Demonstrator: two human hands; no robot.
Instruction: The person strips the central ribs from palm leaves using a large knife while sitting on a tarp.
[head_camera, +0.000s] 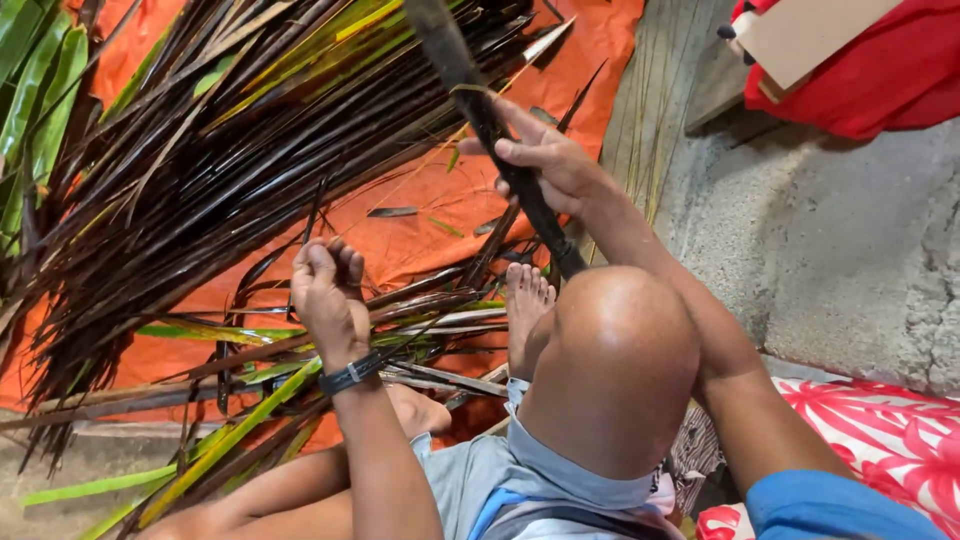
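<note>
While the right hand (545, 160) clenched a dark stalk (490, 120) slanting above the orange tarp (420, 200), the left hand (330, 290) pinched a thin strip (305, 215) — beside the leaf pile (200, 150).

We appear to be on the floor of a simple home yard or porch used for handcraft with plant fibre. We sit low on a rough grey concrete floor (840, 240), cracked and unpainted, with our bare knee and foot (527, 300) out in front. An orange plastic tarpaulin (420, 215) is spread over the ground, and on it lies a big heap of long dark brown and green palm-like leaves (230, 130). Household cloth sits at the edges: a red fabric bundle (870, 80) at the top right, and a red-and-white flower-patterned cloth (880, 430) beside us.
</note>
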